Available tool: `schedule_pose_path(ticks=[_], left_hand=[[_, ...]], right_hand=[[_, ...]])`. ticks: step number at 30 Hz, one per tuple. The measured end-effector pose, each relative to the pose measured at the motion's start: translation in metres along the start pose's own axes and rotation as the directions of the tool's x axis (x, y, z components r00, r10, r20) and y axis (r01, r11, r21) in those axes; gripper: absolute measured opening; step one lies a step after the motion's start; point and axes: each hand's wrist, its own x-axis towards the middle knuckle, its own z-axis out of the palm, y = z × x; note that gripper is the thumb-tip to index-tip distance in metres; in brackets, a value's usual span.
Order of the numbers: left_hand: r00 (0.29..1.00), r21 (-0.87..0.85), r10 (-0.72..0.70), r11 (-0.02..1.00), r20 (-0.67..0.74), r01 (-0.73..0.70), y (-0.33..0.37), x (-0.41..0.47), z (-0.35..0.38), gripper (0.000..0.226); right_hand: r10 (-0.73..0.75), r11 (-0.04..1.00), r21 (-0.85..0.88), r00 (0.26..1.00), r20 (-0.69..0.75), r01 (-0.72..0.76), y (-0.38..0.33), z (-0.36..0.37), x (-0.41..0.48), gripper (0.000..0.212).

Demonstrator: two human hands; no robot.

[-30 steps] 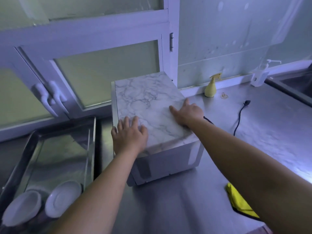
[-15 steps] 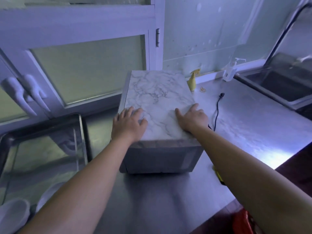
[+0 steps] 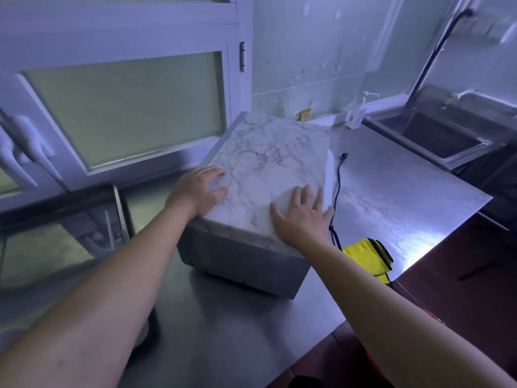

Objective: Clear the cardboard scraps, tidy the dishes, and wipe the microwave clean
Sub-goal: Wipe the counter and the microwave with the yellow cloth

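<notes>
The microwave (image 3: 268,163) has a marble-patterned top and grey sides and stands on the steel counter (image 3: 391,191), turned at an angle to the wall. My left hand (image 3: 200,191) presses on the top's near left edge, fingers fairly straight. My right hand (image 3: 302,214) lies flat on the top's near right corner with fingers spread. A yellow cloth (image 3: 369,257) lies on the counter just right of the microwave. The microwave's black cord (image 3: 337,191) trails along its right side, plug end loose on the counter.
A steel dish rack (image 3: 84,219) fills the left. A yellow spray bottle (image 3: 304,114) and a white pump bottle (image 3: 356,113) stand at the wall. A sink (image 3: 436,135) sits at the far right. The counter edge runs near the cloth.
The microwave has swung round on the counter, its near end now pointing more to the right. Both hands stayed on its top; the yellow cloth has come into fuller view.
</notes>
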Motion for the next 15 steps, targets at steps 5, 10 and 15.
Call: schedule_pose_path(ticks=[5, 10, 15], left_hand=[[0.998, -0.029, -0.050, 0.998, -0.047, 0.049, -0.003, 0.001, 0.002, 0.046], [0.994, 0.089, -0.089, 0.992, -0.063, 0.094, -0.007, 0.001, 0.007, 0.054], [0.995, 0.242, -0.102, 0.965, -0.013, 0.102, -0.002, 0.001, 0.006, 0.075]], right_hand=[[-0.164, 0.987, 0.006, 0.985, 0.045, 0.163, 0.005, -0.001, 0.007, 0.079], [-0.402, 0.915, 0.008, 0.909, 0.113, 0.404, 0.021, -0.002, 0.035, 0.084], [-0.583, 0.803, -0.019, 0.792, 0.183, 0.596, 0.046, -0.021, 0.131, 0.088]])
